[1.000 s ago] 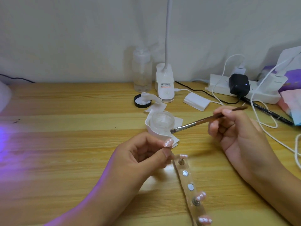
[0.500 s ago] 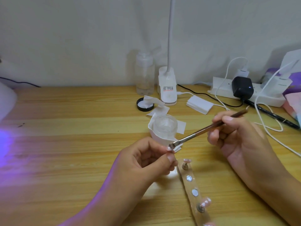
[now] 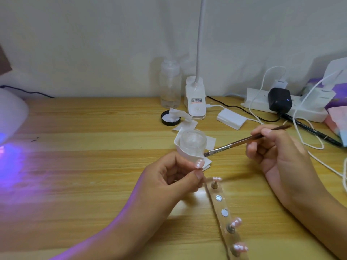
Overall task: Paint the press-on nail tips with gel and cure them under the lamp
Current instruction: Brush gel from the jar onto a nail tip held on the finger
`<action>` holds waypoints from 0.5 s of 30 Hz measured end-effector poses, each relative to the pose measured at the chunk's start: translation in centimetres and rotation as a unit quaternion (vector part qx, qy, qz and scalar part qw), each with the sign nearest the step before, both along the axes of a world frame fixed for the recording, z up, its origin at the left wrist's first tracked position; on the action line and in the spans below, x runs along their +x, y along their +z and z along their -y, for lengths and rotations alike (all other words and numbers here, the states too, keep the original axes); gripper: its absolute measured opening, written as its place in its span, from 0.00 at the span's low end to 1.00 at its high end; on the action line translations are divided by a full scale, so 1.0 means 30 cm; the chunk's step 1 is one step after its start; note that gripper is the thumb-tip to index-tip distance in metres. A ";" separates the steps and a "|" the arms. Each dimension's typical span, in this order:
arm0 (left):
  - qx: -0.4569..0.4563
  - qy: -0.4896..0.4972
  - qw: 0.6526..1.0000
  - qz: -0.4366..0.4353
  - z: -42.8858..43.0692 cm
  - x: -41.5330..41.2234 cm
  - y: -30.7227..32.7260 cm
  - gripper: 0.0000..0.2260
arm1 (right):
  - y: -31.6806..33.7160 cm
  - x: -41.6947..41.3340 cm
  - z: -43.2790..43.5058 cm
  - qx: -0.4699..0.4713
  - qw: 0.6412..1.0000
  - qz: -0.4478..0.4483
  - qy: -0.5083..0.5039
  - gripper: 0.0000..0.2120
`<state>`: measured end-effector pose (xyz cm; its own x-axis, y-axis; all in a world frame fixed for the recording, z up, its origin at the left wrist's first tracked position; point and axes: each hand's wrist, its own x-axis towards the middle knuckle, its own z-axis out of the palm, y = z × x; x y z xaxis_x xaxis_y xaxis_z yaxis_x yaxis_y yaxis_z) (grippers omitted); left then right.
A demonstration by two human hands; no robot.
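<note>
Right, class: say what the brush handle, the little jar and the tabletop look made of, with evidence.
Brush handle: probably varnished wood, brown and glossy.
Jar: clear glass or plastic, see-through walls.
Tabletop: wood or wood-look laminate, striped grain, slight sheen.

Your wooden table [image 3: 93, 184] carries a curing lamp [image 3: 11, 113] at its left edge, a bottle [image 3: 170, 87], desk lamp [image 3: 195, 98] and power strip [image 3: 259, 102] along the back edge, and a nail strip [image 3: 223, 209] near the front edge.
</note>
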<state>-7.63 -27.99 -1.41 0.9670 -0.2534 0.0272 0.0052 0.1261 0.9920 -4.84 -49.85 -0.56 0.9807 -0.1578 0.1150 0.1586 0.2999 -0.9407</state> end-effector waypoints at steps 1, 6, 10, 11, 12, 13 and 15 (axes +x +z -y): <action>0.001 -0.003 1.000 0.002 -0.002 0.000 -0.002 0.04 | 0.002 0.001 0.001 0.008 1.000 0.001 0.001 0.20; 0.019 -0.012 1.000 0.009 -0.002 0.000 -0.010 0.06 | 0.010 -0.017 -0.013 0.010 0.998 0.016 0.060 0.11; 0.033 -0.001 0.999 0.018 -0.004 0.002 -0.013 0.07 | 0.004 -0.009 -0.007 -0.007 1.000 0.000 -0.002 0.19; 0.036 0.002 0.999 0.020 -0.004 0.002 -0.013 0.06 | 0.007 -0.007 -0.004 0.000 1.000 -0.003 -0.011 0.19; 0.039 0.003 0.999 0.023 -0.004 0.001 -0.013 0.06 | 0.011 -0.008 -0.003 0.009 1.000 -0.002 -0.011 0.19; 0.040 0.004 0.999 0.026 -0.005 0.000 -0.014 0.06 | 0.014 -0.010 -0.004 0.019 1.000 0.005 -0.001 0.16; 0.043 0.003 0.999 0.033 -0.007 0.000 -0.014 0.04 | 0.018 -0.019 -0.007 0.028 0.999 0.024 0.031 0.12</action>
